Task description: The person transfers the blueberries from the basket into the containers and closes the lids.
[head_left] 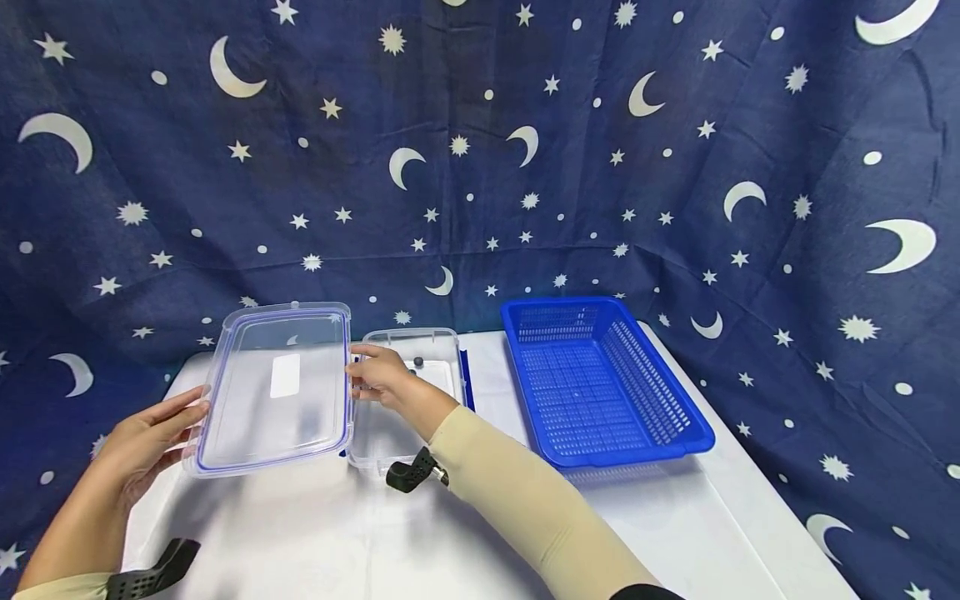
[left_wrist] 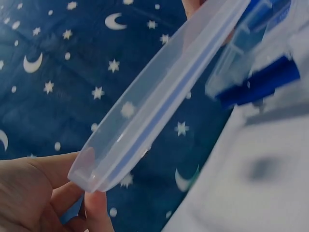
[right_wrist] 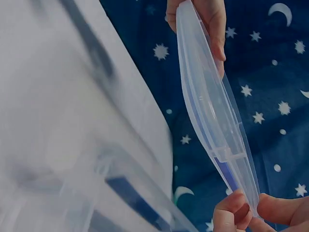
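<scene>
Together we hold the clear lid (head_left: 276,385) with its blue seal line, lifted off the desk (head_left: 675,517) and tilted toward us at centre left of the head view. Our left hand (head_left: 146,442) takes its left edge, fingers fairly straight along the rim with the thumb curled under the corner, as the left wrist view shows. Our right hand (head_left: 381,377) pinches the right edge between thumb and fingertips. Just right of the lid, behind that hand, the clear container (head_left: 408,392) sits open on the desk, a small dark object (head_left: 418,362) inside. Right of centre, the blue basket (head_left: 600,379) stands apart from the container, a strip of bare white desk between them. More bare desk runs along the lower part of the frame.
</scene>
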`<state>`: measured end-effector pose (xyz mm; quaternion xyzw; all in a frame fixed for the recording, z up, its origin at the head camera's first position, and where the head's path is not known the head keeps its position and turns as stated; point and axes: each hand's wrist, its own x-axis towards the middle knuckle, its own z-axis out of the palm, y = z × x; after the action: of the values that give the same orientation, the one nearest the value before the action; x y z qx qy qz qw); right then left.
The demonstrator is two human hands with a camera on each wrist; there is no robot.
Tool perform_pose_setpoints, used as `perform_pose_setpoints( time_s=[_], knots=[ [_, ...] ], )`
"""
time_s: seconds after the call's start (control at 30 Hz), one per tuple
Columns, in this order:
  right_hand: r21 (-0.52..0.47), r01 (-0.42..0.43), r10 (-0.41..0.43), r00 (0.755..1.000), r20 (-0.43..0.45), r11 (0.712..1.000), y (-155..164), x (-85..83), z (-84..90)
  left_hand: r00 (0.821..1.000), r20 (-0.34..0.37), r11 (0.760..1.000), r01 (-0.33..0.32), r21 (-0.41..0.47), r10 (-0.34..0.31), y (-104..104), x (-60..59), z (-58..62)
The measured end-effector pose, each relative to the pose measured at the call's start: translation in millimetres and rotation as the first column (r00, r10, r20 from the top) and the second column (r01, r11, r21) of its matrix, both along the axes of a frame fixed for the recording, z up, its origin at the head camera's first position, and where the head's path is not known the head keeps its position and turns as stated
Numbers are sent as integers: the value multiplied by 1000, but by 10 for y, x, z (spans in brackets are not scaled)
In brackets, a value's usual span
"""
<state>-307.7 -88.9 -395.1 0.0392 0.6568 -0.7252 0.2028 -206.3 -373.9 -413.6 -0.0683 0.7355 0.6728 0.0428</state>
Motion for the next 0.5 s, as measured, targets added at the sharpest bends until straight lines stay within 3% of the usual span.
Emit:
perform_pose_setpoints(
  time_s=[0.2,0.5],
  knots=[
    [-51,-32,33,999,17,998,349,-12,111,997,-51,989,72,133,-66,249,-37,20],
    [-31,-37,37,999,4,999,917,-60,213,989,-45,968,149,204,-143,699,-164,114]
  ],
)
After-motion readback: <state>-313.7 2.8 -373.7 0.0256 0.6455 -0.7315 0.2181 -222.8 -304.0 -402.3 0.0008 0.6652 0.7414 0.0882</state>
